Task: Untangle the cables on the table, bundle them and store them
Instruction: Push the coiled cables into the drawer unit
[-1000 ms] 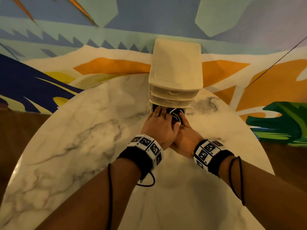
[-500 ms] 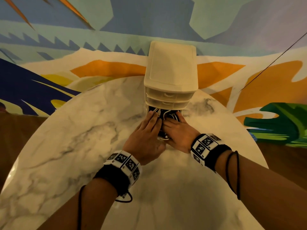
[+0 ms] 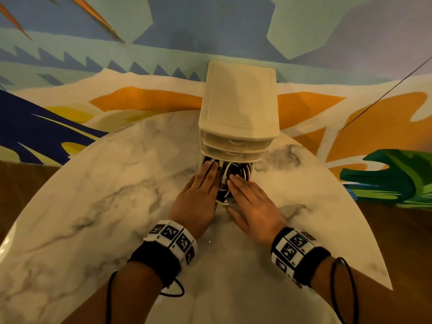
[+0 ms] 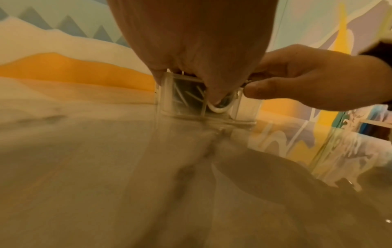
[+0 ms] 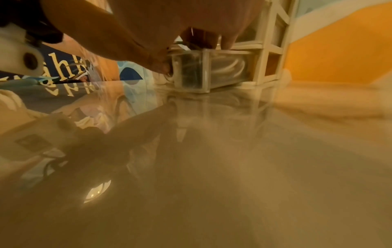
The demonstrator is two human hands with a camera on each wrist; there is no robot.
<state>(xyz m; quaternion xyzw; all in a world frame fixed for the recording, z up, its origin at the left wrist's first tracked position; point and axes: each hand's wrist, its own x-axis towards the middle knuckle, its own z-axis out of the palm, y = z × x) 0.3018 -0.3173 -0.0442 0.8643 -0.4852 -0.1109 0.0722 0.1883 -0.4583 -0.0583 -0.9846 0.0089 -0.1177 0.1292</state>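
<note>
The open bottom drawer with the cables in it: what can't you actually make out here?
- How many cables the bottom drawer holds: both hands cover most of them in the head view.
- Left hand fingertips: hidden by its own palm in the left wrist view.
- Upper drawers' contents: fronts shut, too cloudy.
- Right hand fingertips: hidden by its palm in the right wrist view.

Round white marble tabletop (image 3: 98, 206) with grey veining, glossy enough to reflect the surroundings. Behind it a painted mural wall (image 3: 163, 33): pale blue and green fields, a row of dark blue zigzag teeth (image 3: 70, 59), orange patches (image 3: 145, 99), navy leaf shapes at left, green leaf (image 3: 388, 174) at right. Thin dark line (image 3: 383, 97) runs diagonally across the right side.
</note>
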